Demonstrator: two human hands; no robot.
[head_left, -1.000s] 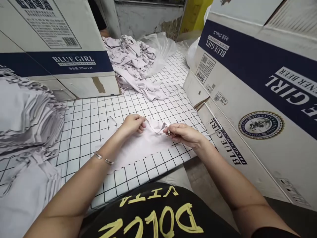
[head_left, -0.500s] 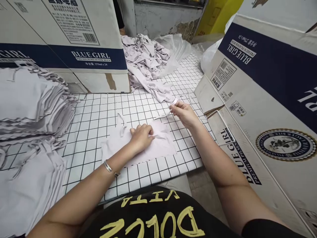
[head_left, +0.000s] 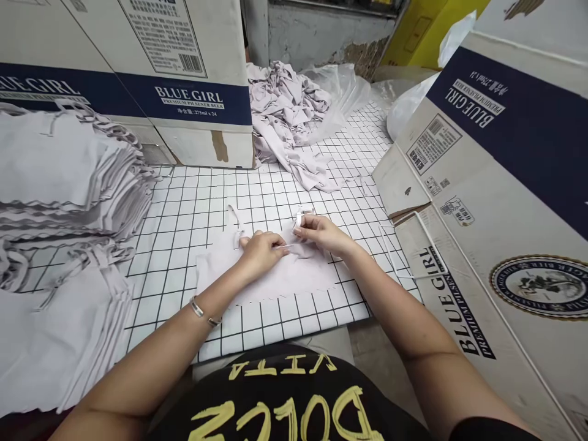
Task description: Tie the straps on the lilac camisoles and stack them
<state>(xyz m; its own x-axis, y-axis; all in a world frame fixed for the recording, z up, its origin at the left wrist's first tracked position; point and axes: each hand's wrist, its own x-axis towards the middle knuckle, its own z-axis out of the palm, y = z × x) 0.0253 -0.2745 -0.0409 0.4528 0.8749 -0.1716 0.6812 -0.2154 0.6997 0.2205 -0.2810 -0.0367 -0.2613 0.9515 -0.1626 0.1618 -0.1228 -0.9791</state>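
Pale pink in front: has a piece of cloth [head_left: 294, 278] lying on the table [head_left: 169, 214], under and around the left hand [head_left: 263, 252] and just below the right hand [head_left: 321, 234]. Rests the left hand on it, fingers curled, thumb and forefinger closed on a small fold. Pinches a narrow white strip [head_left: 298, 222] between thumb and fingers of the right hand, just above the cloth and close to the left fingertips. Shows rumples in the cloth between both hands, with the near edge flat on the table.

Has a thin strap [head_left: 234, 213] beyond the left hand, a little to its left, at the far edge of the cloth. Wears an open silver bracelet [head_left: 197, 307] on the left wrist.

To the left of the left hand, has a thick stack of folded cloth [head_left: 50, 165], with a lower pile [head_left: 55, 343] nearer the body. Beyond the left hand, also to the left, shows a white and navy box [head_left: 193, 147]. Beyond both hands, has a crumpled heap [head_left: 289, 104] of similar cloth, with clear plastic [head_left: 337, 92] beside it. To the right of the right hand, shows a large box [head_left: 519, 153], tilted in view.
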